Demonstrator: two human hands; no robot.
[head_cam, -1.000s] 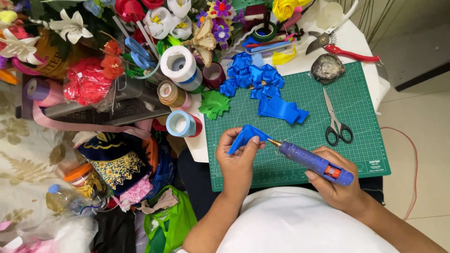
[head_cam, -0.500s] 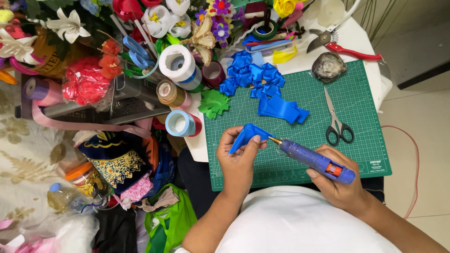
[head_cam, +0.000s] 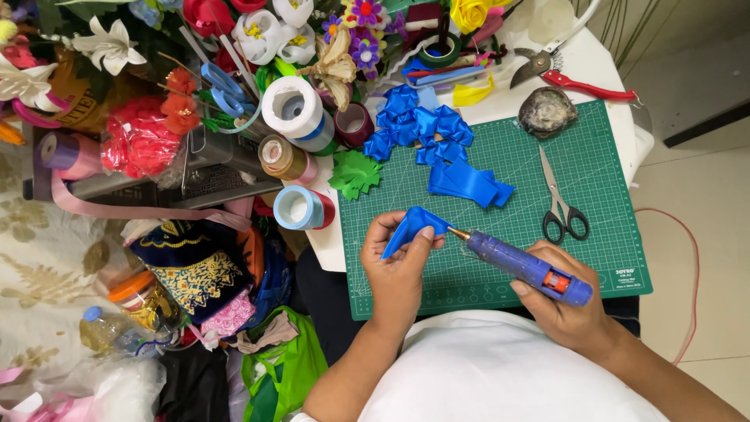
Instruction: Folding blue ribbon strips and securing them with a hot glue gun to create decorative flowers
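My left hand (head_cam: 401,264) pinches a folded blue ribbon piece (head_cam: 412,227) above the green cutting mat (head_cam: 594,180). My right hand (head_cam: 570,309) grips a blue glue gun (head_cam: 525,266), and its metal nozzle touches the right edge of the ribbon piece. A stack of cut blue ribbon strips (head_cam: 469,184) lies on the mat beyond my hands. Several folded blue ribbon petals (head_cam: 414,125) are heaped at the mat's far left corner.
Black-handled scissors (head_cam: 561,205) lie on the mat's right side, red-handled pruners (head_cam: 574,74) beyond it. Tape and ribbon rolls (head_cam: 295,113) and a green paper leaf (head_cam: 353,173) sit left of the mat. Artificial flowers crowd the back. Bags, cloth and a bottle (head_cam: 109,332) fill the floor left.
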